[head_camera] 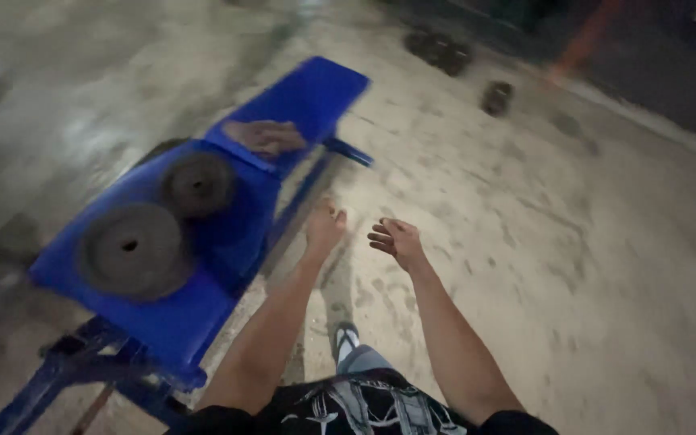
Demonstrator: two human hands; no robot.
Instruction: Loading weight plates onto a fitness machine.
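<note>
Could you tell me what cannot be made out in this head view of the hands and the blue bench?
- Dark objects on the floor at the top: blurred, kind unclear.
- Bench frame: cut off by the bottom edge.
- Worn patch on the bench pad: smeared by motion blur.
- Left hand and right hand: both empty, fingers blurred.
- Two weight plates on the bench: markings unreadable.

Dim, greyish indoor light with a pale sheen on the concrete floor (82,105) at upper left. Motion blur smears the whole frame, softening the blue bench (283,105) and both hands. Far corners fall into darkness.
</note>
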